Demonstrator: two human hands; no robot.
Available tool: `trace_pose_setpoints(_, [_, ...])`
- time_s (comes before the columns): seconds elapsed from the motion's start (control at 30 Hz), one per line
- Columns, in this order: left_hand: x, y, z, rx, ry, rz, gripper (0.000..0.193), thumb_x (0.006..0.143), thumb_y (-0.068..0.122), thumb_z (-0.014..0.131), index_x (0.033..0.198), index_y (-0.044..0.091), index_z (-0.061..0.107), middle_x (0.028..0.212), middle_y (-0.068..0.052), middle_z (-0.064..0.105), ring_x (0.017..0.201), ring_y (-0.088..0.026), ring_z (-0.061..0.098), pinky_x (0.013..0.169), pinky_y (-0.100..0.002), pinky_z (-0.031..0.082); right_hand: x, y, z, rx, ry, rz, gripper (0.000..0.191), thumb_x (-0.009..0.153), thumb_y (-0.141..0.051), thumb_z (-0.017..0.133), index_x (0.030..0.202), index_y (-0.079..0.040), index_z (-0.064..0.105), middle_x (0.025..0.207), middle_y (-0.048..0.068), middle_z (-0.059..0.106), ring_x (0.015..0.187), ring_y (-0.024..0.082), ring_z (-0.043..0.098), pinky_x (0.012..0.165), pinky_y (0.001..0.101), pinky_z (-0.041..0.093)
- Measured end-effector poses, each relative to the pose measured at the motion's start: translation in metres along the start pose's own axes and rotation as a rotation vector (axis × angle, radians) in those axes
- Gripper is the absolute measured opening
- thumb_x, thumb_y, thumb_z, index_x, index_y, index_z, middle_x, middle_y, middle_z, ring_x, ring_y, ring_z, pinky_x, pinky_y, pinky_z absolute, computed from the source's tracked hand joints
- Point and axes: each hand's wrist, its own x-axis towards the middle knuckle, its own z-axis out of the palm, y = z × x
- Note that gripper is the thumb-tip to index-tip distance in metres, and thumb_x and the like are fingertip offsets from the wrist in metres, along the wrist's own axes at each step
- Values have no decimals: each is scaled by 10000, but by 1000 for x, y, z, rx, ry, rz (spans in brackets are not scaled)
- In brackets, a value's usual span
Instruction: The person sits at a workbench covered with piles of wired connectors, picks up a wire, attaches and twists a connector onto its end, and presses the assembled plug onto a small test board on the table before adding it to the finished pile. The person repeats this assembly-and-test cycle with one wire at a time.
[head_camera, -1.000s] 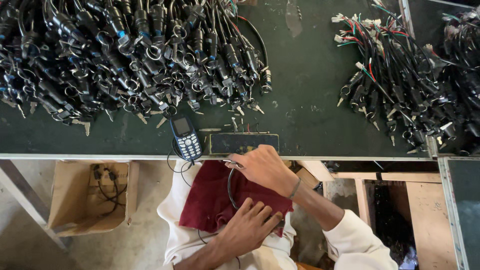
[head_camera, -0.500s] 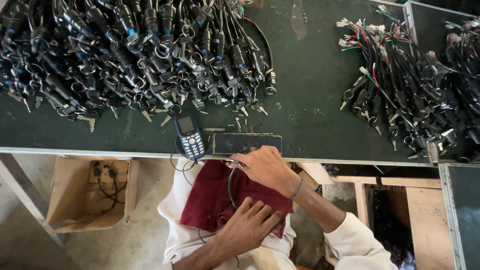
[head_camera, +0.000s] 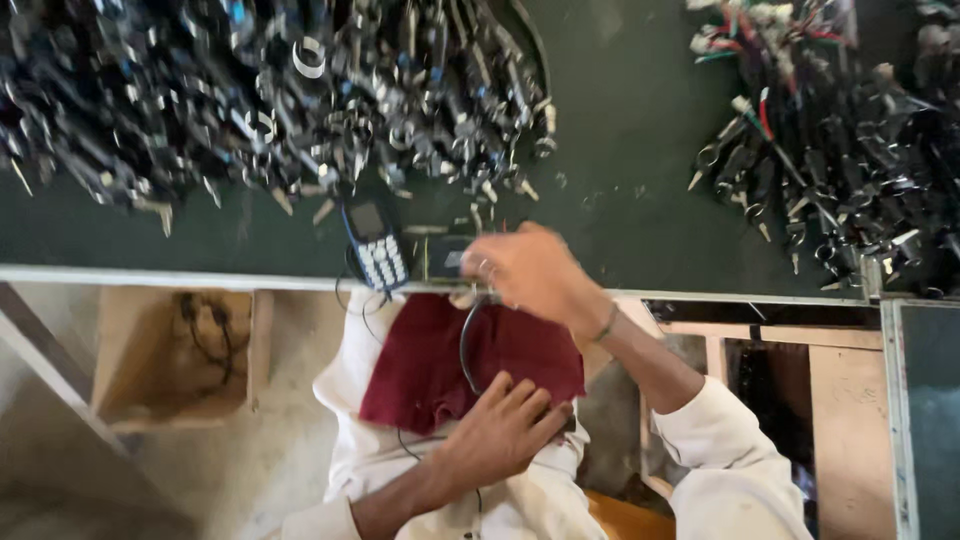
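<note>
While two heaps of dark wired parts wait on the green table (head_camera: 620, 200), a large pile (head_camera: 270, 90) at the far left and a smaller pile (head_camera: 850, 150) at the far right, the work looks to be mid-piece. A thin black cable (head_camera: 466, 345) curves over a dark red cloth (head_camera: 450, 360) on the lap. The right hand (head_camera: 535, 272), blurred, hovers at the table edge; its grip cannot be made out. The left hand (head_camera: 500, 430) rests on the cloth, fingers slightly apart, touching the cable. A small keypad phone (head_camera: 375, 243) lies nearby.
</note>
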Motion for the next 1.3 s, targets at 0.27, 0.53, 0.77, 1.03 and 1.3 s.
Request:
trace_pose_setpoints(0.27, [3, -1, 11, -9, -66, 29, 466, 788, 173, 697, 1235, 68, 616, 1096, -113, 600, 1061, -288, 558, 886, -464, 419, -23, -42, 39, -91, 139, 488, 316, 953, -376, 682, 807, -97, 714, 774, 113, 710, 698, 356, 665, 667, 455, 506])
trace_pose_setpoints(0.53, [-3, -1, 14, 45, 79, 46, 456, 874, 180, 678, 1313, 75, 621, 1239, -119, 628, 1186, -283, 564, 925, -443, 420, -30, -35, 66, -270, 151, 438, 294, 903, -349, 708, 759, -93, 702, 787, 98, 713, 699, 337, 658, 698, 451, 496])
trace_pose_setpoints(0.77, [1, -2, 13, 16, 124, 45, 436, 874, 251, 705, 1250, 58, 597, 1222, -141, 601, 1188, -324, 554, 980, -498, 415, -29, -34, 75, -261, 174, 474, 243, 884, -289, 714, 757, -83, 699, 738, 105, 713, 666, 325, 660, 684, 436, 498])
trace_pose_setpoints(1.03, [-1, -2, 8, -10, 28, 21, 316, 934, 218, 693, 1187, 62, 588, 1174, -136, 594, 1156, -307, 559, 902, -473, 407, -33, -33, 74, -220, 219, 490, 280, 909, -316, 722, 753, -84, 708, 716, 103, 707, 652, 320, 653, 678, 425, 490])
trace_pose_setpoints(1.3, [4, 1, 1, 2, 93, 22, 324, 907, 212, 660, 1192, 71, 600, 1160, -134, 619, 1123, -290, 574, 899, -461, 408, -25, -40, 55, -232, 156, 484, 277, 887, -350, 732, 772, -99, 730, 724, 115, 720, 651, 343, 660, 648, 456, 501])
